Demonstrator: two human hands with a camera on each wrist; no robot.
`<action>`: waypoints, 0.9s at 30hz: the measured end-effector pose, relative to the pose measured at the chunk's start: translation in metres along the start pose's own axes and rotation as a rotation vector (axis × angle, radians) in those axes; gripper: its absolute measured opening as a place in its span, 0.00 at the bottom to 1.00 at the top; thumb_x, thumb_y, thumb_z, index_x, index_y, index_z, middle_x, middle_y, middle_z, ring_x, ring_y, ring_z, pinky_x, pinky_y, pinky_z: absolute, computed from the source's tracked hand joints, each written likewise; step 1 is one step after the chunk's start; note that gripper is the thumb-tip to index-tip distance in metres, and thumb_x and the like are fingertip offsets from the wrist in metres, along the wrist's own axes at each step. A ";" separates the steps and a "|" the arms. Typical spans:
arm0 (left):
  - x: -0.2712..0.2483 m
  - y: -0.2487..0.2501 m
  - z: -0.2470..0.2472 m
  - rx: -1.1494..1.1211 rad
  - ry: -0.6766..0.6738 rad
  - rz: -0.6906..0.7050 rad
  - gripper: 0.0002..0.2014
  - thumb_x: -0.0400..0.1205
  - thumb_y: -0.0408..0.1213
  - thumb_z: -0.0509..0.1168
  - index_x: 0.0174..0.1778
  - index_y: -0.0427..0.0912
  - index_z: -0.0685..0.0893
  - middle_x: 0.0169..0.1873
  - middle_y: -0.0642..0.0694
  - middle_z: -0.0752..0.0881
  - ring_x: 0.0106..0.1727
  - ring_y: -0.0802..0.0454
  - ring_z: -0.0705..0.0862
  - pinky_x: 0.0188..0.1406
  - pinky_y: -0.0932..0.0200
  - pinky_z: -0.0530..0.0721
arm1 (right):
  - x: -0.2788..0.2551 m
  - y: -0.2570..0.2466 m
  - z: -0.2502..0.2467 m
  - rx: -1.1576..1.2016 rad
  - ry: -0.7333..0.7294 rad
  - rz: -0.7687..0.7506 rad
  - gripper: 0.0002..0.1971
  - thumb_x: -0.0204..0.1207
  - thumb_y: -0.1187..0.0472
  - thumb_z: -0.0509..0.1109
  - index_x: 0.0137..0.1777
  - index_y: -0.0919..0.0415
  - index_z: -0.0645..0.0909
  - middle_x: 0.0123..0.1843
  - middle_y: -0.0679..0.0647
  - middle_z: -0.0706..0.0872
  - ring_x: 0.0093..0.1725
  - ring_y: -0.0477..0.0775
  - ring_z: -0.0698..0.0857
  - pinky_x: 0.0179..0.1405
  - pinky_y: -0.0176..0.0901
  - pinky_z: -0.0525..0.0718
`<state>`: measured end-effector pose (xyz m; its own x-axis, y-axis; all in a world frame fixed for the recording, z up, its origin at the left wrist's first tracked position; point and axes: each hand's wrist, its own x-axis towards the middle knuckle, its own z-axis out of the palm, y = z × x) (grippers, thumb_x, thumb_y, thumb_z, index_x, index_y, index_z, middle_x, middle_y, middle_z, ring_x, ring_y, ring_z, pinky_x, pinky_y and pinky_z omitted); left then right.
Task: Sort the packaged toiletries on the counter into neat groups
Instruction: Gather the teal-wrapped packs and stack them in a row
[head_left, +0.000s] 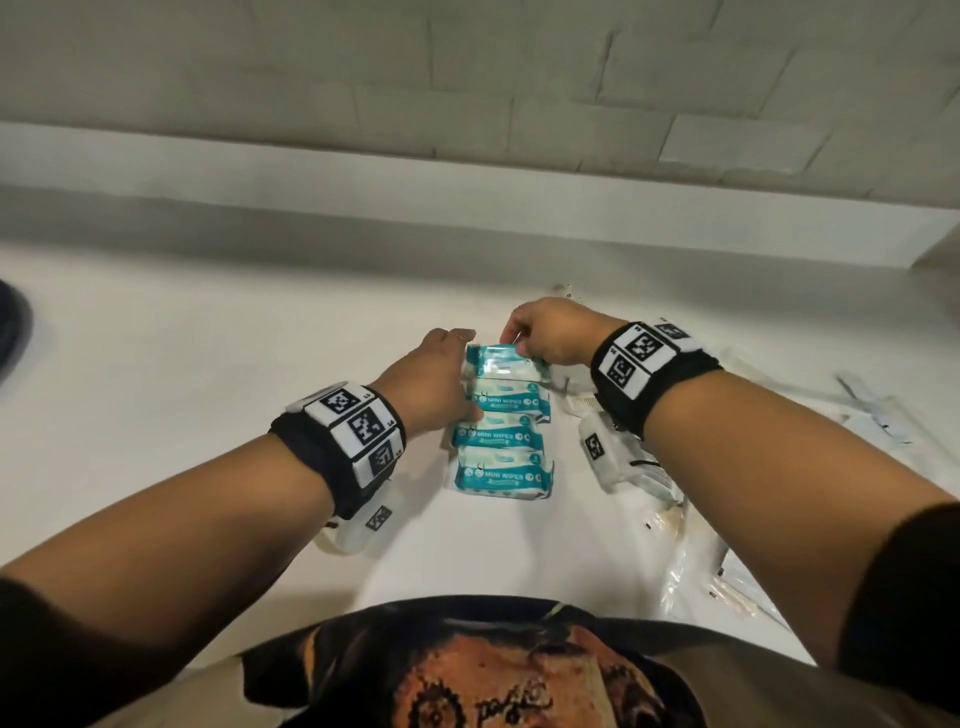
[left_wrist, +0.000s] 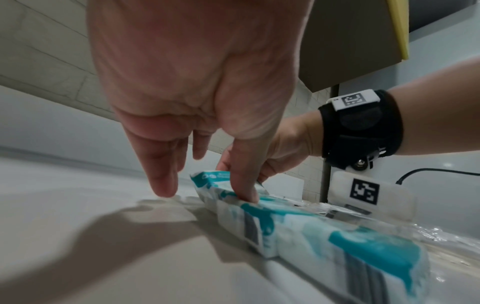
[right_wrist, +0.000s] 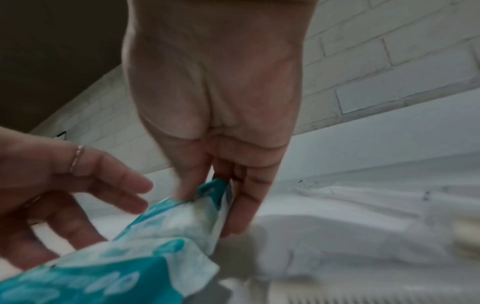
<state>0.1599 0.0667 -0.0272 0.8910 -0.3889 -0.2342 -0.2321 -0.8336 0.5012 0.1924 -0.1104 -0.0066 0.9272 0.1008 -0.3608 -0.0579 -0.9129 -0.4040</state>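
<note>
Several teal-and-white mini wipes packs lie in a column on the white counter. The farthest pack sits at the column's top. My right hand pinches that pack's far edge between thumb and fingers; the right wrist view shows the hand on the crimped end of the pack. My left hand lies along the column's left side with straight fingers. In the left wrist view its thumb presses on the side of a pack, and the other fingertips hover over the counter.
Clear plastic packets lie scattered at the right, with more by the front right edge. A white comb packet lies just right of the column. A ledge and tiled wall close the back. A dark object sits far left.
</note>
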 end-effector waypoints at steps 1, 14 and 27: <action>0.001 -0.001 0.000 0.004 -0.008 0.000 0.44 0.72 0.38 0.77 0.81 0.49 0.60 0.76 0.47 0.67 0.69 0.49 0.77 0.57 0.57 0.77 | 0.001 0.001 0.002 0.029 -0.063 0.017 0.12 0.76 0.62 0.73 0.59 0.54 0.82 0.55 0.50 0.87 0.50 0.49 0.86 0.53 0.44 0.86; 0.007 -0.006 0.002 0.089 -0.027 0.047 0.16 0.73 0.42 0.75 0.55 0.54 0.83 0.56 0.50 0.76 0.55 0.50 0.81 0.56 0.55 0.81 | 0.012 -0.001 -0.037 0.296 0.154 -0.025 0.19 0.71 0.71 0.75 0.59 0.56 0.81 0.53 0.50 0.84 0.54 0.52 0.83 0.48 0.43 0.84; 0.010 0.000 0.001 0.200 -0.008 0.167 0.19 0.74 0.45 0.74 0.60 0.51 0.82 0.58 0.52 0.78 0.57 0.53 0.77 0.58 0.53 0.81 | -0.013 0.017 -0.019 0.046 0.030 -0.054 0.16 0.76 0.63 0.74 0.63 0.53 0.84 0.59 0.47 0.88 0.54 0.46 0.85 0.55 0.38 0.79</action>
<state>0.1685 0.0624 -0.0309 0.8310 -0.5298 -0.1694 -0.4486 -0.8184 0.3591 0.1865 -0.1346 0.0073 0.9402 0.1364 -0.3120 -0.0241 -0.8873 -0.4606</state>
